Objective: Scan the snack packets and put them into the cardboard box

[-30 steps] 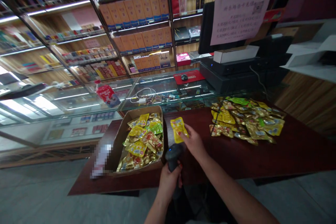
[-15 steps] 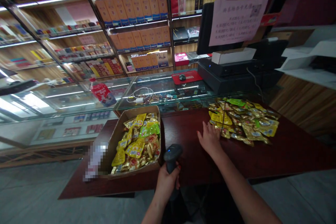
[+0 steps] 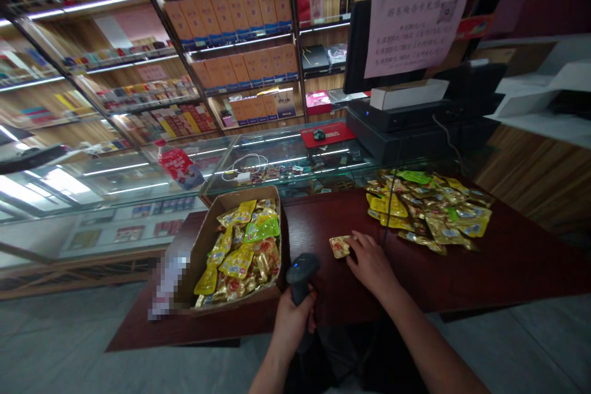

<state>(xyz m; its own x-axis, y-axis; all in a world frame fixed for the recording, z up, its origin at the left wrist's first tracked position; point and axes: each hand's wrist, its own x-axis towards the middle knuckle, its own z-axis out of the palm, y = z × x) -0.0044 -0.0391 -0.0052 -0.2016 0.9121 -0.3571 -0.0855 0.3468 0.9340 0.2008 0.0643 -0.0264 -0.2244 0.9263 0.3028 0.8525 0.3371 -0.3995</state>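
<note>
One gold snack packet (image 3: 339,247) lies on the dark red table (image 3: 512,271), immediately left of the right hand (image 3: 373,266), the nearer one, whose fingers cover its right end, hiding its long axis; whether they pinch or merely touch it, I can't tell. Nearer and to the left, the left hand (image 3: 293,315) grips a barcode scanner (image 3: 302,269) beside the cardboard box (image 3: 229,202).

The left hand (image 3: 295,318) and the right hand (image 3: 370,263) are seen bare, with a reddish nail (image 3: 314,295) glimpsed on the former, both slender forearms (image 3: 427,343) are uncovered, and dark clothing (image 3: 319,362), lost in shadow, is worn below the tabletop's (image 3: 512,271) near edge.
</note>
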